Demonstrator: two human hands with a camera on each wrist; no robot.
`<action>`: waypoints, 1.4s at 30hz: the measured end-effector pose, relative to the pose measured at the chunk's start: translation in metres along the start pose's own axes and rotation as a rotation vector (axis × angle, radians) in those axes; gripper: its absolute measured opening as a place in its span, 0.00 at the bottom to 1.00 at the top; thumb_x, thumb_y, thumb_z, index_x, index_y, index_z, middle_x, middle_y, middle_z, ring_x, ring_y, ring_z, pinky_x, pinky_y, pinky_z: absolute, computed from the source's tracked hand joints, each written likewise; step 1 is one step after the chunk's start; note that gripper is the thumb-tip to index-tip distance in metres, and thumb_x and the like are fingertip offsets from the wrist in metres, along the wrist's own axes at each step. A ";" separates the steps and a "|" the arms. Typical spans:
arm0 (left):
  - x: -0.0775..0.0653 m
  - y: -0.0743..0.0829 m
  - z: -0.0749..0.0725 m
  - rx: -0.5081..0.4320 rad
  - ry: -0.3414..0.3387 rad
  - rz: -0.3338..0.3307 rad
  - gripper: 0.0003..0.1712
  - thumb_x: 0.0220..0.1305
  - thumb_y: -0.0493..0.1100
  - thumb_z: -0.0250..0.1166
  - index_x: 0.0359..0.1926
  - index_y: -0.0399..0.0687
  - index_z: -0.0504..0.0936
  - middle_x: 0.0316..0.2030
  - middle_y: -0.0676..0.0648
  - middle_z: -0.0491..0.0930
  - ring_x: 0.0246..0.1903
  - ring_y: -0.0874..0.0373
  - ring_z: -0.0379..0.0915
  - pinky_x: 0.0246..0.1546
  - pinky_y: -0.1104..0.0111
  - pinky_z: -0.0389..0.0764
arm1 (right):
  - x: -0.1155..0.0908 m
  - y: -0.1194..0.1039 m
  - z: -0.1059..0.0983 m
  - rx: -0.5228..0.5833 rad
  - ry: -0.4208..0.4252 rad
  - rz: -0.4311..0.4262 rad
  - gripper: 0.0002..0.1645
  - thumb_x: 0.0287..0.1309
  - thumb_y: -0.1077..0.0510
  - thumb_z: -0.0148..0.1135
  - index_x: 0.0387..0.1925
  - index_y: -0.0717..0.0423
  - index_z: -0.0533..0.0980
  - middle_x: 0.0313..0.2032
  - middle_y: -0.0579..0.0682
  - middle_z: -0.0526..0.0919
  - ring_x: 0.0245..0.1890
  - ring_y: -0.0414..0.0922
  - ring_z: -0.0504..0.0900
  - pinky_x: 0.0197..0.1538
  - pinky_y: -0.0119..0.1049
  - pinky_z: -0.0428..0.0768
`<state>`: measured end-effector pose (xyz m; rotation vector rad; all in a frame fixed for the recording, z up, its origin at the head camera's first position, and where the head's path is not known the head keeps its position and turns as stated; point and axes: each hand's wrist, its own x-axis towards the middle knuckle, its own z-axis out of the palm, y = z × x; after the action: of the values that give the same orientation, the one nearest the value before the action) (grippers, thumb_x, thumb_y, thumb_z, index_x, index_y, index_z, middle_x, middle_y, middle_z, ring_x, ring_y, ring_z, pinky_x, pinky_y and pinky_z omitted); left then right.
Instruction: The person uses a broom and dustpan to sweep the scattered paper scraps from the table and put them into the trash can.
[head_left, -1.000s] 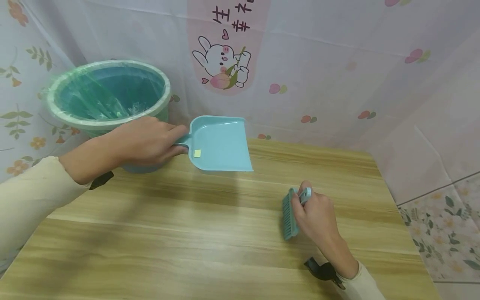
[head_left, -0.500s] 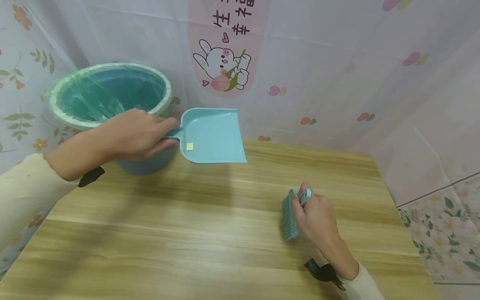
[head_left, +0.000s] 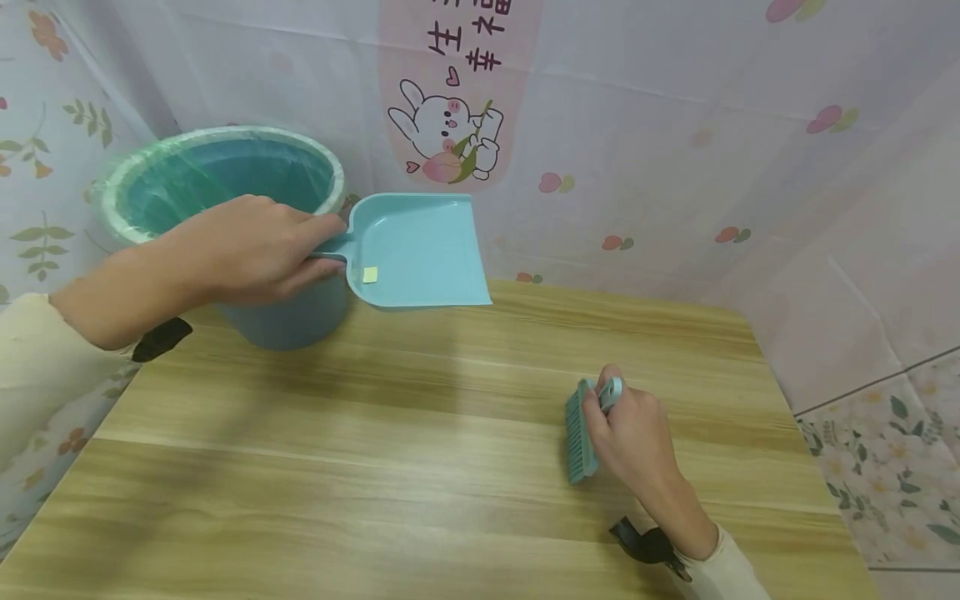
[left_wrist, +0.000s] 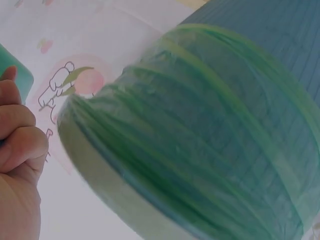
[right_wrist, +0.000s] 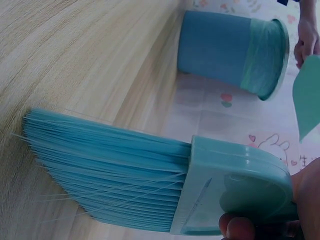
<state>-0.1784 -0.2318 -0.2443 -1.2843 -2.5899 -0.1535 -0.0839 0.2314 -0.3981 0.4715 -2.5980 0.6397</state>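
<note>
In the head view my left hand (head_left: pixel 255 250) grips the handle of a light blue dustpan (head_left: pixel 423 250), held raised above the table in front of the trash can. A small pale yellow square (head_left: pixel 371 275) lies on the pan near its handle end. The blue trash can (head_left: pixel 296 317), lined with a green plastic bag (left_wrist: pixel 200 115), stands behind my left hand. On the right, my right hand (head_left: pixel 636 429) grips a teal hand brush (head_left: pixel 580 433) low over the table. Its long blue bristles (right_wrist: pixel 110 170) point at the tabletop in the right wrist view.
A wood-grain table (head_left: pixel 360 500) lies beneath both hands. Behind it hangs a pale curtain (head_left: pixel 645 125) with fruit prints and a cartoon rabbit (head_left: pixel 442 117). Floral cloth shows at the left, and a tiled wall (head_left: pixel 892 467) stands at the right.
My left hand has lifted the dustpan and brought it left, closer over the trash can. The yellow square stays on the pan. My right hand and the brush hold still.
</note>
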 end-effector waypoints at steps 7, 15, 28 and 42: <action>-0.005 -0.005 -0.009 0.024 0.009 -0.008 0.13 0.73 0.40 0.70 0.50 0.40 0.76 0.21 0.57 0.67 0.19 0.57 0.64 0.25 0.56 0.73 | 0.000 -0.001 0.000 0.003 0.003 -0.010 0.20 0.67 0.67 0.59 0.25 0.50 0.60 0.16 0.35 0.54 0.14 0.32 0.53 0.18 0.30 0.54; -0.013 -0.013 -0.017 0.058 0.005 -0.051 0.17 0.70 0.39 0.72 0.52 0.37 0.77 0.22 0.56 0.70 0.19 0.57 0.65 0.24 0.54 0.74 | 0.000 -0.002 -0.001 0.001 0.005 -0.015 0.20 0.68 0.67 0.60 0.26 0.50 0.61 0.16 0.34 0.54 0.14 0.31 0.54 0.18 0.30 0.55; -0.033 -0.035 -0.025 0.105 0.061 -0.069 0.18 0.82 0.46 0.62 0.53 0.32 0.77 0.22 0.51 0.73 0.20 0.56 0.66 0.25 0.52 0.73 | -0.001 -0.001 -0.001 -0.005 0.011 -0.015 0.20 0.68 0.66 0.61 0.26 0.50 0.61 0.16 0.34 0.54 0.15 0.30 0.53 0.18 0.30 0.55; -0.059 -0.062 -0.034 0.148 0.031 -0.166 0.22 0.89 0.49 0.53 0.49 0.30 0.74 0.20 0.53 0.67 0.18 0.59 0.62 0.22 0.58 0.70 | -0.001 0.000 -0.001 -0.005 0.007 0.000 0.20 0.68 0.66 0.61 0.26 0.50 0.61 0.16 0.35 0.54 0.15 0.31 0.53 0.18 0.31 0.56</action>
<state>-0.1871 -0.3217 -0.2267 -1.0097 -2.6248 -0.0108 -0.0828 0.2323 -0.3985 0.4673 -2.5925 0.6328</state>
